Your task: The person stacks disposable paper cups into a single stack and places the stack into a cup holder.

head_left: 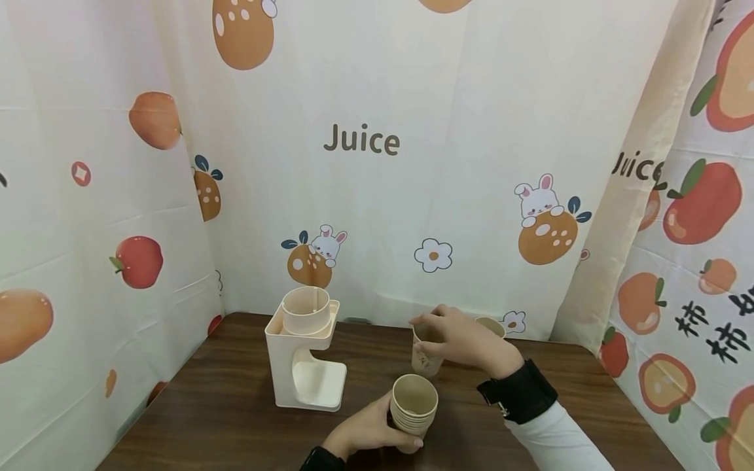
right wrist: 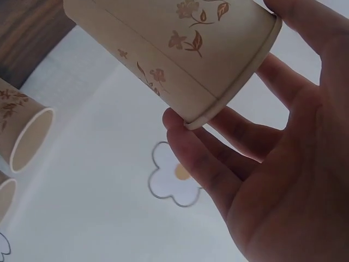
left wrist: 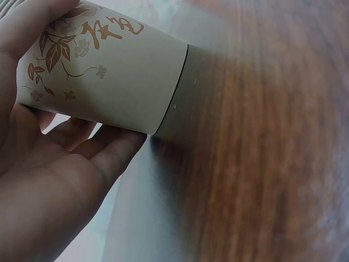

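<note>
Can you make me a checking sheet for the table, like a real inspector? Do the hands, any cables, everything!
Surface: brown, wood-look table.
Job's things: a stack of nested cups; a single cup with leaf and flower prints.
Clutter: pale stand with a round tube on top; two more cups.
Hands: left hand grips the stack; right hand holds the single cup near its rim.
Cables: nothing seen.
Surroundings: pale curtains printed with fruit, rabbits and "Juice".

The left hand (left wrist: pixel 54 174) grips a paper cup (left wrist: pixel 122 82) printed with brown leaves, base against the wood-grained surface (left wrist: pixel 267 142).
</note>
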`<state>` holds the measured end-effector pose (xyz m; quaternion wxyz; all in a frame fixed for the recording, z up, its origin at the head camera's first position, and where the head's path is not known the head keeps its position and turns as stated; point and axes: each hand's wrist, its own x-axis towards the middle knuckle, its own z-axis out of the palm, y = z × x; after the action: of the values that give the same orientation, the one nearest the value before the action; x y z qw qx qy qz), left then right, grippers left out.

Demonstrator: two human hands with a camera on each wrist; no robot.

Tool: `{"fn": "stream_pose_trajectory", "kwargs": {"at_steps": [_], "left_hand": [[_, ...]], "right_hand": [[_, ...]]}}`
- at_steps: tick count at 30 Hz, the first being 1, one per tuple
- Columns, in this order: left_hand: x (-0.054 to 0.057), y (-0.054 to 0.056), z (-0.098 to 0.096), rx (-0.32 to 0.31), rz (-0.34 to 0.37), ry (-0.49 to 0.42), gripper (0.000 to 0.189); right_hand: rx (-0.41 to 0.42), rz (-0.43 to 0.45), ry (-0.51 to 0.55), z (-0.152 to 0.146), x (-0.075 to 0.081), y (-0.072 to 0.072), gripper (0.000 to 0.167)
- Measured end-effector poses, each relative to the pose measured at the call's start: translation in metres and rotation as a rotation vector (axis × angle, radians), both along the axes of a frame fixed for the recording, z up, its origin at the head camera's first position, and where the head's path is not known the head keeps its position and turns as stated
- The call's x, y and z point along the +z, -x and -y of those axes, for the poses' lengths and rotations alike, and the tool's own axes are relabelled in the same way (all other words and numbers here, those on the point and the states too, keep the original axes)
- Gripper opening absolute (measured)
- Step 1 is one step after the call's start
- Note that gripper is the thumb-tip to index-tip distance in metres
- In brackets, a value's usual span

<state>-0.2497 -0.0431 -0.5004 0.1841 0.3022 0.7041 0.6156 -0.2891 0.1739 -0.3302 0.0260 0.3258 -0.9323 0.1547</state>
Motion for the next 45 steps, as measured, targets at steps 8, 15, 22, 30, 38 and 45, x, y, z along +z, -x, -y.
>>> {"fn": "stream_pose_trajectory", "kwargs": {"at_steps": [8, 15, 22, 30, 38, 45], "left_hand": [[0.0, 0.001, 0.0, -0.02, -0.031, -0.01, 0.072], [0.0, 0.002, 0.0, -0.025, -0.036, -0.004, 0.072], [0.0, 0.001, 0.0, -0.02, -0.031, 0.001, 0.073], [0.001, 0.0, 0.0, -0.025, -0.015, 0.004, 0.073], [0.0, 0.003, 0.0, -0.058, -0.007, -0.018, 0.071], [0.0, 0.003, 0.0, -0.053, -0.027, -0.002, 0.069]], "right_hand": [[-0.033, -0.035, 0.009, -0.003, 0.017, -0.017, 0.043], [-0.06, -0.042, 0.0, -0.006, 0.026, -0.028, 0.045], [0.017, -0.092, -0.007, -0.006, 0.029, -0.039, 0.042], [0.066, -0.056, 0.023, -0.004, 0.031, -0.05, 0.04], [0.107, -0.011, 0.029, 0.003, 0.029, -0.061, 0.042], [0.122, 0.018, 0.021, 0.009, 0.023, -0.065, 0.04]]}}
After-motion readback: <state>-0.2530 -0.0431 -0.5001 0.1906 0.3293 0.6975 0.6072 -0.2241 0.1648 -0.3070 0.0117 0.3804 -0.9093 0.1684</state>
